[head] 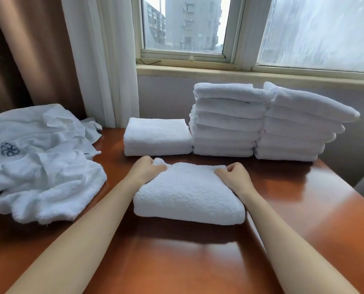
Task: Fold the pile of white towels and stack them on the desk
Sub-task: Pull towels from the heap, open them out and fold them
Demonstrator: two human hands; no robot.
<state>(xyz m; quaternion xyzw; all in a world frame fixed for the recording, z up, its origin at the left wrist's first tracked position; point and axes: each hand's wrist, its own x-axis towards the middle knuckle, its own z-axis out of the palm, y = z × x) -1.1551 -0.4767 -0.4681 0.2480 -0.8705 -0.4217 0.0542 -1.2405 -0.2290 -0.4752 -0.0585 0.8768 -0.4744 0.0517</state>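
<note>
gripping the folded towel [189, 196] at its two far corners: pinching the far left corner with the curled fingers of the left hand [144, 169], and clutching the far right corner with the tightly curled fingers of the right hand [233, 176]. keeping it flat on the desk [177, 262], squared up and seemingly ready for stacking.

judging the job as well past halfway. counting three finished stacks just behind the folded towel, touching side to side: a low stack [157, 136] behind and slightly left, a tall middle stack [227, 124] straight behind, and a right stack [293, 132] behind and to the right. leaving a rumpled pile of unfolded towels [45, 166] to the left of the folded towel, some showing dark blue embroidery, so probably needing several more folds.

likely aiming for the low stack, with nothing lying between it and the folded towel. minding the right stack, leaning outward at its top. noting a brown curtain [28, 49] behind and left of the folded towel, and a window [185, 24] farther behind.
</note>
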